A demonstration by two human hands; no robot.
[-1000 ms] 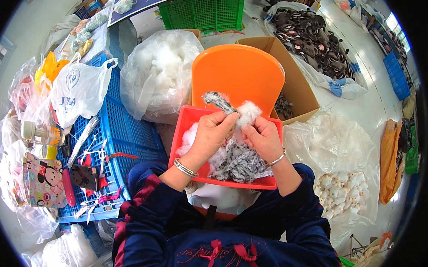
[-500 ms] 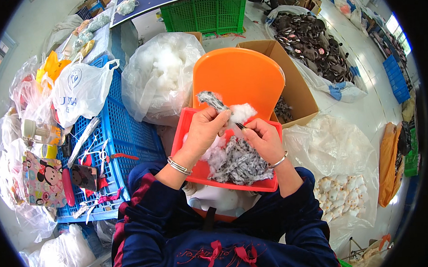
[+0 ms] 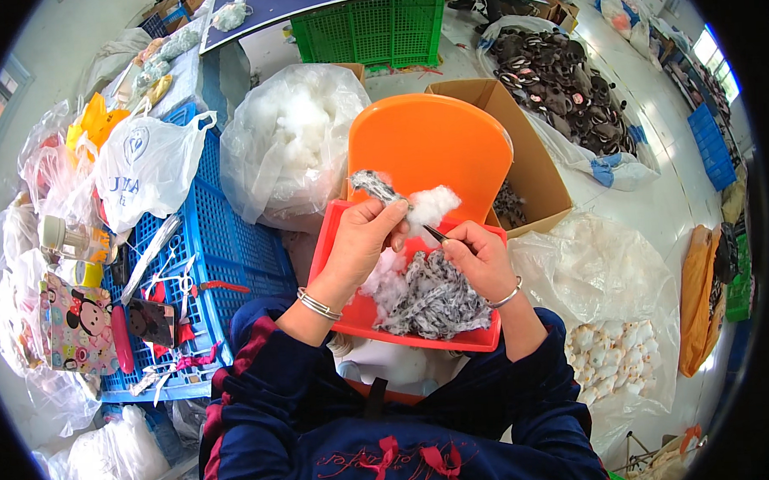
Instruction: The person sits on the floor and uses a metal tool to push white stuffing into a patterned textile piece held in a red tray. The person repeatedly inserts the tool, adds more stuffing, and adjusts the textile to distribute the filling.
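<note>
red tray (image 3: 338,261) | orange chair (image 3: 428,148) | white stuffing (image 3: 432,205) | grey-speckled fabric (image 3: 432,296)

Left hand (image 3: 369,237) lifted grey fabric piece (image 3: 374,186) higher — white stuffing (image 3: 431,205) now exposed.

Premises present as a soft-toy stuffing workshop. A clear bag of white stuffing (image 3: 290,141) stands on the floor beside a cardboard box (image 3: 527,161). A large sack of dark toy parts (image 3: 558,78) lies behind it. Blue crates (image 3: 222,247) and a green crate (image 3: 371,30) serve as storage. Further filled plastic bags (image 3: 613,359) crowd the concrete floor.
</note>
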